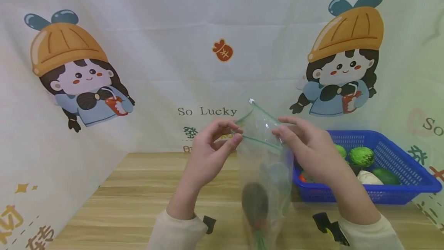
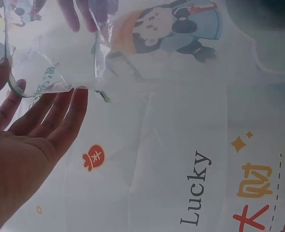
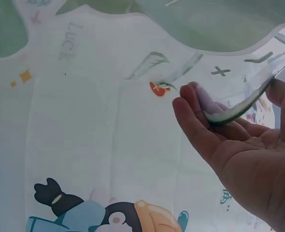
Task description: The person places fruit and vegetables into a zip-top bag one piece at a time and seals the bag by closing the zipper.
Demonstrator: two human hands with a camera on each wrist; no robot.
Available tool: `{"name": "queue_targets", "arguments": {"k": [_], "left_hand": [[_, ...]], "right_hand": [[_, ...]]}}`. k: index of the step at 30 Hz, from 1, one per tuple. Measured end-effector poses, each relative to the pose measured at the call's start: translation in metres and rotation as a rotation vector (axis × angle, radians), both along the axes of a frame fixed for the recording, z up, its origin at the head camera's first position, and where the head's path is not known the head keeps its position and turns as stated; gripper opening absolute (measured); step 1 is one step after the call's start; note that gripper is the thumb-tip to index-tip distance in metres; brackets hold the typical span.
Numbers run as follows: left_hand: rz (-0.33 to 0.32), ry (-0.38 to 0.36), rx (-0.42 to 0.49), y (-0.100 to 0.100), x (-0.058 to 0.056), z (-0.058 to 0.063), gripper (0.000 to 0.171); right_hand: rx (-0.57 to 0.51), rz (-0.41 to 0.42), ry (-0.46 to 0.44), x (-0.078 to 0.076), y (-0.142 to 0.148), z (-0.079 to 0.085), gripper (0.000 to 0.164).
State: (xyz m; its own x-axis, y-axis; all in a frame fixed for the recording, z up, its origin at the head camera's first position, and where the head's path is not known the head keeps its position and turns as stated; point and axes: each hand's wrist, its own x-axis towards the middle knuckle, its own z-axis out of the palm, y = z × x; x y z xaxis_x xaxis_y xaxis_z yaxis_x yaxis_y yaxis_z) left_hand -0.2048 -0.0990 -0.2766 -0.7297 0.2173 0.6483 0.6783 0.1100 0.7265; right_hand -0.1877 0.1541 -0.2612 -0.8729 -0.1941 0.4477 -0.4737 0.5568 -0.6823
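Observation:
A clear zip bag (image 1: 263, 153) with a green-lined mouth and a white slider (image 1: 251, 101) stands in front of me, its mouth spread apart. My left hand (image 1: 215, 146) pinches the left side of the mouth between thumb and fingers. On the opposite side, my right hand (image 1: 308, 146) holds the rim, thumb on one face and fingers on the other. Low in the bag shows a dark oval item (image 1: 255, 201), with orange and green below it, blurred by the plastic. The left wrist view has fingertips (image 2: 79, 94) along the bag's edge; the right wrist view shows the green rim (image 3: 239, 111).
A blue plastic basket (image 1: 399, 196) stands at the right behind my right forearm. It holds a green patterned round vegetable (image 1: 361, 156), a dark green one (image 1: 385, 176), a whitish one (image 1: 369, 178) and something red. Wood-grain table (image 1: 138, 203) lies below; a printed cloth (image 1: 173, 61) hangs behind.

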Motion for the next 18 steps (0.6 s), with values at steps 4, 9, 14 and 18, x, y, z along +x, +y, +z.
{"name": "queue_targets", "arguments": {"k": [4,9,14,18], "left_hand": [[0.030,0.022,0.011,-0.005,-0.004,0.000,0.018],[0.064,0.020,0.033,-0.009,-0.008,0.002,0.017],[0.064,-0.016,0.070,-0.011,-0.014,0.001,0.018],[0.076,-0.061,0.125,-0.012,-0.021,-0.003,0.017]], "right_hand": [[-0.040,-0.006,0.072,-0.004,0.003,-0.002,0.046],[-0.080,-0.001,0.088,-0.008,0.006,-0.003,0.044],[-0.105,0.009,0.085,-0.016,0.014,-0.004,0.044],[-0.107,0.022,0.056,-0.028,0.019,-0.004,0.046]]}}
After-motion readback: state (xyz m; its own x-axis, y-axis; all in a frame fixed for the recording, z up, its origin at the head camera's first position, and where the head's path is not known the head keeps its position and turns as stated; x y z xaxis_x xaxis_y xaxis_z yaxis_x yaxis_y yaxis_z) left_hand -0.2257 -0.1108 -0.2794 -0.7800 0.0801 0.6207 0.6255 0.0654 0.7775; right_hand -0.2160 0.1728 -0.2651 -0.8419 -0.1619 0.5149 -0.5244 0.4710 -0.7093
